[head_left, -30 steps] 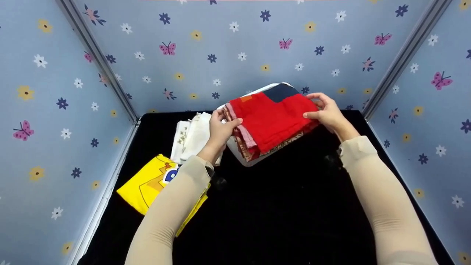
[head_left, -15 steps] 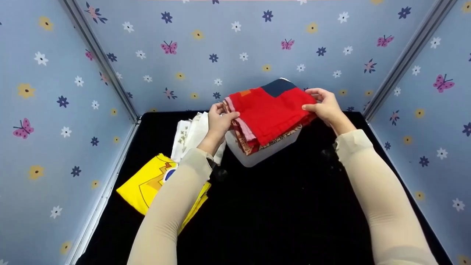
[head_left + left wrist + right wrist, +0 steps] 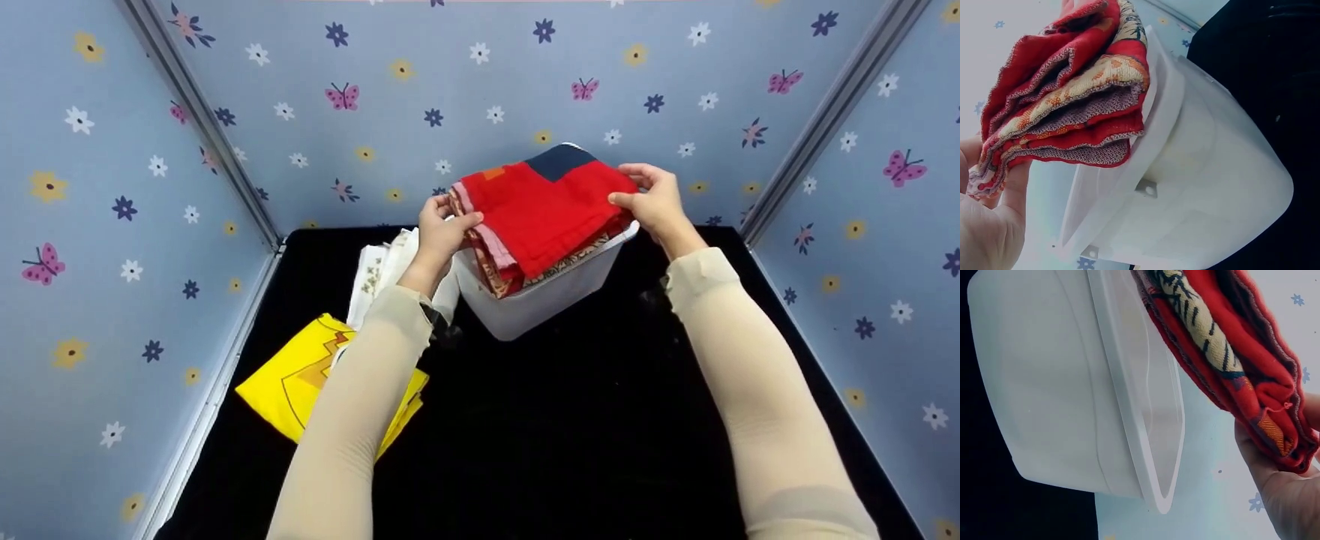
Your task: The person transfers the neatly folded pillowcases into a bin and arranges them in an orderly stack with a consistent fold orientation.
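Note:
A folded red cloth (image 3: pixel 540 210) with a navy patch and a small orange one is held level between both hands, over a white plastic bin (image 3: pixel 547 304). My left hand (image 3: pixel 442 232) pinches its left end, thumb on top, where pink and patterned layers show. At the other end my right hand (image 3: pixel 656 199) grips the cloth the same way. Both wrist views show the thick folded layers from the side, just above the bin's rim (image 3: pixel 1129 405) and outside its opening. The bin's inside is mostly hidden by the cloth in the head view.
White folded cloths (image 3: pixel 375 277) with a small printed pattern lie left of the bin. A yellow folded cloth (image 3: pixel 289 382) lies nearer, partly behind the left sleeve. Patterned walls (image 3: pixel 450 75) enclose the black tabletop (image 3: pixel 562 435) at the back and sides.
Both hands have raised the red cloth upward and slightly away from me. More of the bin's front wall and its right rim now shows beneath it. The other cloths have stayed put.

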Demonstrator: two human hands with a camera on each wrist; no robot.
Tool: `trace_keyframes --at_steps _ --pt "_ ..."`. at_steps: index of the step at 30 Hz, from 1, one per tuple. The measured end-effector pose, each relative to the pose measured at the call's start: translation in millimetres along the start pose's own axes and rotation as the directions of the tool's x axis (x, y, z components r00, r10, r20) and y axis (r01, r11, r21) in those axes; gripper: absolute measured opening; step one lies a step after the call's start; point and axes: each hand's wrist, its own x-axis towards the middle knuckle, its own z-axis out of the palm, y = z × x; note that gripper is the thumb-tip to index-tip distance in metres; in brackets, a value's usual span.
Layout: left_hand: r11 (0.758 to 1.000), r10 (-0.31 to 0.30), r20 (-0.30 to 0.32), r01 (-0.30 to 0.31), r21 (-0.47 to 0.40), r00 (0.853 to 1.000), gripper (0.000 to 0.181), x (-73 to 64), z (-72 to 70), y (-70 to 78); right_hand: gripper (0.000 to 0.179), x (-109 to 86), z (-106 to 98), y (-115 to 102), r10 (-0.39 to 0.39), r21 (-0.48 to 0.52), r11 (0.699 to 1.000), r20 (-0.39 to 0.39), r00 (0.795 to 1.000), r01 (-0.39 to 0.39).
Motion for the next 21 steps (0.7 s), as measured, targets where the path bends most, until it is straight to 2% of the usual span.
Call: trace_keyframes --at_steps 5,11,15,21 --pt "1.0 -0.002 -0.025 0.002 -0.008 1.0 0.049 6.8 -0.5 -0.2 0.051 5.6 5.3 2.8 -0.01 0.005 1.0 -0.016 1.0 0.01" --pt "1.0 0.006 -0.023 -0.006 -0.004 1.0 0.047 9.5 0.4 -6.5 0.051 9.7 7.1 13.8 -0.009 -0.003 1.0 -0.026 1.0 0.008" --pt "0.996 0.035 -0.008 -0.034 0.085 0.999 0.046 10.6 0.3 -12.5 0.051 10.4 6.7 23.4 0.003 -0.02 1.0 -0.019 1.0 -0.004" --pt "0.972 0.087 -0.009 -0.083 0.219 0.996 0.043 13.7 -3.4 -17.7 0.051 10.8 9.9 35.8 -0.021 -0.031 0.999 -0.001 1.0 0.021"
